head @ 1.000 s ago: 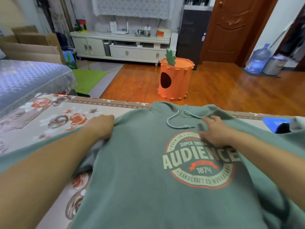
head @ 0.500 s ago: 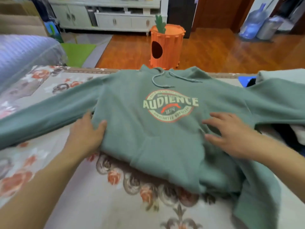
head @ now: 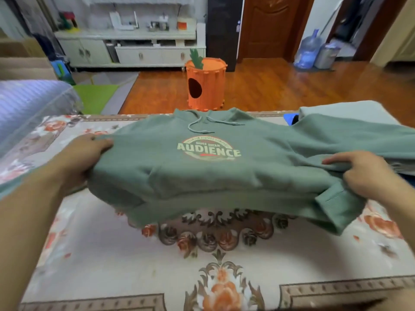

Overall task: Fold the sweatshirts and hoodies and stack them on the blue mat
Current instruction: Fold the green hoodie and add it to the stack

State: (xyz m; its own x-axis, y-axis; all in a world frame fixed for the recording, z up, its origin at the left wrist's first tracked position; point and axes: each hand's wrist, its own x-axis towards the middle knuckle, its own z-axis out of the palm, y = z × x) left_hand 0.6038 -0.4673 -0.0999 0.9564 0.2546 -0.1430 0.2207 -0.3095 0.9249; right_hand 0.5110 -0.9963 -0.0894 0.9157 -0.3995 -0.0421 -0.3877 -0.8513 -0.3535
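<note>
A floral tablecloth [head: 112, 265] in cream, brown and orange covers the big table and fills the whole near half of the view. Spread across its far half lies the sage-green hoodie [head: 202, 176], chest side up, with the round AUDIENCE print [head: 208, 149] facing the camera and the drawstring [head: 199, 125] looped just below the neck. Its lower body is lifted clear of the cloth, hem hanging in a soft curve above the brown scrollwork, while the shoulders and hood end lie at the far edge of the table. One sleeve trails off to the left past the forearm, the other runs away to the right. The left hand [head: 85, 153] clamps the hoodie's left side, thumb on top and fingers curled underneath the fabric. The right hand [head: 361, 173] pinches the right side near the ribbed cuff [head: 334, 198], fingers curled into the cloth. Off at the far right, a pale grey-green garment [head: 350, 112] sits folded, and a sliver of the blue mat [head: 288, 118] peeks out just beside it, with something dark against it that is too hidden to name. Beyond the table, on the wooden floor [head: 269, 90], stands an orange carrot-shaped bin [head: 206, 86] with a green leaf top. Further back there is a white cabinet [head: 134, 52], a blue water jug [head: 307, 50] by the brown door [head: 269, 25], and a blue-covered sofa [head: 29, 99] at the left.
</note>
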